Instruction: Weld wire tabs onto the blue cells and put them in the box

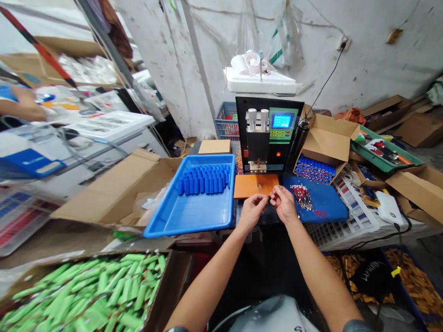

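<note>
In front of the orange work plate (244,186), my left hand (254,210) and my right hand (284,203) come close together, fingertips pinched. Between them is something small and dark, too small to make out. Just behind the plate stands a black spot-welding machine (258,145) with a lit blue display and electrodes pointing down. To the left, a blue tray (194,220) holds rows of blue cylindrical battery cells (204,182). By my right hand, a pile of small red and black wire leads with metal tabs (302,197) lies on a blue mat (328,207).
An open carton (327,136) of blue cells stands behind the mat. Green-wrapped battery packs (104,290) fill a box at lower left. A green bin (391,154) and a white device (388,207) are at right. Another person's arm (20,103) shows far left.
</note>
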Available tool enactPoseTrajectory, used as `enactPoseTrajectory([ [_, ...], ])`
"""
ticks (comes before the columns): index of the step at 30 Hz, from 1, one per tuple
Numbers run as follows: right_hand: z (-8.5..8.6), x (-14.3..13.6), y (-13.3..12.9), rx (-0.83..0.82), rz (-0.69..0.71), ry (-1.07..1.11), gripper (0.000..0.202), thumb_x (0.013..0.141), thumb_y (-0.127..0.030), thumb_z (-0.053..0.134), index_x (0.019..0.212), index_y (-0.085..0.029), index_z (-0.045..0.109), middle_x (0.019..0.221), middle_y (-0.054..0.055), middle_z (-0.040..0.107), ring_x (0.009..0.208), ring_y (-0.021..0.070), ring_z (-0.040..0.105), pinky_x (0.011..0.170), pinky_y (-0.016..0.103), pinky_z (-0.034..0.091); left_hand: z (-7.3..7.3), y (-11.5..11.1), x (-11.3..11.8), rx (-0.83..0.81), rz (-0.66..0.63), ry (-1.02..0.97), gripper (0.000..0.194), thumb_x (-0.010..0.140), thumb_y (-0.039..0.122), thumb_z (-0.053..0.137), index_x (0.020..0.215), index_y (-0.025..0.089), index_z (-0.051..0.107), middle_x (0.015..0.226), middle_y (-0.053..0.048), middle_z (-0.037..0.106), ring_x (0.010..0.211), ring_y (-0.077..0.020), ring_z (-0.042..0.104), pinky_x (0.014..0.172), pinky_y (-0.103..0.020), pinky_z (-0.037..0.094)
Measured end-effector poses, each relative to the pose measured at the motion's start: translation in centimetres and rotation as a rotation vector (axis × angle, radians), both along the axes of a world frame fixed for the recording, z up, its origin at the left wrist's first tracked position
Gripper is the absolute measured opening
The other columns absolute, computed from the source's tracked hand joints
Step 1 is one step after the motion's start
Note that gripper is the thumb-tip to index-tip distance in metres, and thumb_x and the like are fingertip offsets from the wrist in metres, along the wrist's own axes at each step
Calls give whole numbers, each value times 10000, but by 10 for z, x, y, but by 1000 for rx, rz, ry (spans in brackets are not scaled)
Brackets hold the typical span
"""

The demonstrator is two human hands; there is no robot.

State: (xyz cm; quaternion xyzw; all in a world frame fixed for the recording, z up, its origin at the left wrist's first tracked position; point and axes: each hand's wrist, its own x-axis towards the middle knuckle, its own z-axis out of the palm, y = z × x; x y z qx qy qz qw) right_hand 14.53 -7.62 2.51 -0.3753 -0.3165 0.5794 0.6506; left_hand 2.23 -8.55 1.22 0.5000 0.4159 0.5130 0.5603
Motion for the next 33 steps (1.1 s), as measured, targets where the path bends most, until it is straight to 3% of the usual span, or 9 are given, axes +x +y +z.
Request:
enactPoseTrajectory([
  [4,-7,2,-1,19,91,-131,296,728,-449,707,856,-197,618,738,0,573,642,126,531,514,227,398,2,-1,-7,115,64,114,243,782,377,631,730,143,593,643,11,561,591,-94,482,578,-219,387],
  [7,-10,0,-3,83,160,-341,277,708,-429,732,791,-183,636,710,-2,587,618,121,518,567,243,418,4,-1,-14,185,84,229,199,797,327,595,711,148,585,667,8,563,630,-105,492,606,-224,387],
  [13,-10,-7,-5,133,157,-525,299,715,-463,728,721,-177,644,646,1,594,593,135,513,594,270,420,2,-9,-22,214,93,303,197,828,301,554,704,150,578,649,9,565,614,-110,494,602,-235,392],
  [16,-13,-5,-2,134,135,-550,324,717,-491,731,722,-177,652,641,16,606,591,147,525,594,282,437,1,-7,-37,230,101,339,176,841,311,568,832,148,634,764,-24,647,705,-135,579,676,-249,446],
  [19,-18,2,3,97,72,-503,350,700,-512,744,727,-176,649,634,22,606,568,142,525,574,281,447,2,9,-71,249,184,490,209,850,329,586,946,154,650,872,-58,689,778,-161,626,739,-272,476],
  [22,-23,9,6,59,12,-451,384,665,-536,763,730,-176,649,650,26,607,562,138,527,540,271,446,5,38,-113,251,306,865,213,860,278,574,1020,160,652,930,-84,698,830,-189,637,788,-303,474],
  [25,-26,11,5,45,13,-429,407,648,-558,768,718,-176,648,639,27,600,557,138,523,517,267,443,7,69,-138,159,248,1274,408,855,242,577,1256,171,562,1025,-123,697,958,-251,646,829,-339,467],
  [28,-30,9,3,40,35,-415,418,644,-569,770,707,-175,646,633,24,594,548,135,515,514,267,441,7,91,-138,97,105,1502,550,851,267,576,1385,219,452,1100,-146,688,1015,-295,650,817,-358,476],
  [33,-38,12,-2,29,64,-410,413,657,-565,768,710,-175,642,634,19,587,545,133,508,525,271,431,10,113,-120,67,-39,1639,657,823,196,539,1452,206,350,1115,-183,680,1007,-310,663,799,-358,490],
])
